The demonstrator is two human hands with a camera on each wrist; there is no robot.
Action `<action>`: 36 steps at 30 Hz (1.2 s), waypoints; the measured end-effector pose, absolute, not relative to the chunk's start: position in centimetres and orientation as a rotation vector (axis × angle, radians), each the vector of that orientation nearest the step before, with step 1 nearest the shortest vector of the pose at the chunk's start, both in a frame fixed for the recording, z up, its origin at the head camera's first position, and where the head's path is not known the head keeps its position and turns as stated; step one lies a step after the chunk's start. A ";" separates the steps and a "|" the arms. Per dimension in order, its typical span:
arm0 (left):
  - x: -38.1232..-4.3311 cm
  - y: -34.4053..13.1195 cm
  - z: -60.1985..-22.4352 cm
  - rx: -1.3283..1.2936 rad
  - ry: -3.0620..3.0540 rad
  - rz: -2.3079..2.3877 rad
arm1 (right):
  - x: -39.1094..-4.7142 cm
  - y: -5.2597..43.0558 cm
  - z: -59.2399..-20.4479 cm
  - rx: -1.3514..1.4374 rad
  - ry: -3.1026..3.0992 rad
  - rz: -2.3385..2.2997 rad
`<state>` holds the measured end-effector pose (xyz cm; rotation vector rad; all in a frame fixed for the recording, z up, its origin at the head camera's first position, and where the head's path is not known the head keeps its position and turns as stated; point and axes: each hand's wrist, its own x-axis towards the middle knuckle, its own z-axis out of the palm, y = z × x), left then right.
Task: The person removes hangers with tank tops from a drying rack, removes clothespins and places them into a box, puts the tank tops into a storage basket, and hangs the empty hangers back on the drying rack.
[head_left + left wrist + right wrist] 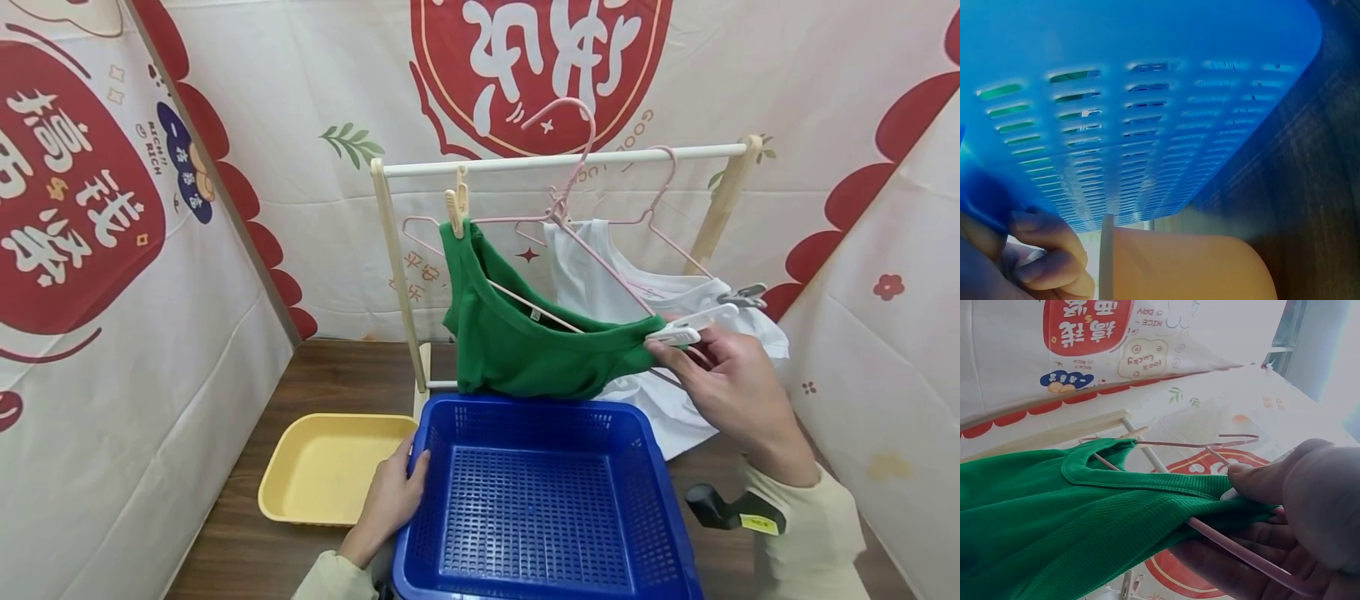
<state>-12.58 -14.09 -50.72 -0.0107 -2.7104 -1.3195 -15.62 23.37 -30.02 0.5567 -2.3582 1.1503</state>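
A green tank top (pixel 540 350) hangs on a pink hanger (pixel 564 200). A beige clothespin (pixel 457 208) clips its left shoulder to the hanger. At its right shoulder is a white clothespin (pixel 686 327), and there my right hand (pixel 738 387) pinches the strap. In the right wrist view, the thumb (pixel 1257 481) presses on the green cloth (pixel 1147 506) while the hanger's arm (pixel 1241 553) crosses the curled fingers. My left hand (pixel 392 492) grips the left rim of a blue basket (pixel 536 412); its curled fingers (pixel 1054 250) show in the left wrist view.
Behind the green top, a white sleeveless top (pixel 600 258) hangs on another pink hanger with a grey clothespin (pixel 742 296). The wooden rack has a white rail (pixel 480 167). A yellow tray (pixel 330 421) lies left of the basket. Printed cloth walls (pixel 300 100) surround the brown table (pixel 330 367).
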 end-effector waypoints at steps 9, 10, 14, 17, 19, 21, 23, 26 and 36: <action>-12.7 -14.2 -50.6 -0.018 -2.711 -1.319 | -15.0 24.1 -30.0 0.509 -2.356 1.215; -12.7 -14.2 -50.6 -0.017 -2.712 -1.322 | -14.9 24.2 -29.9 0.496 -2.362 1.223; -12.7 -14.2 -50.6 -0.016 -2.713 -1.327 | -14.6 24.6 -29.9 0.468 -2.381 1.246; -12.7 -14.2 -50.6 -0.016 -2.710 -1.329 | -14.5 24.9 -29.9 0.464 -2.392 1.280; -12.7 -14.2 -50.7 -0.021 -2.709 -1.329 | -14.5 25.0 -29.9 0.467 -2.388 1.313; -12.7 -14.1 -50.7 -0.021 -2.708 -1.323 | -14.5 25.1 -29.9 0.470 -2.380 1.337; -12.7 -14.1 -50.7 -0.023 -2.710 -1.316 | -14.4 25.2 -30.0 0.471 -2.367 1.372; -12.7 -14.1 -50.7 -0.020 -2.713 -1.312 | -14.3 25.4 -30.0 0.470 -2.354 1.392; -12.7 -14.0 -50.7 -0.019 -2.708 -1.306 | -13.9 25.8 -29.8 0.487 -2.337 1.450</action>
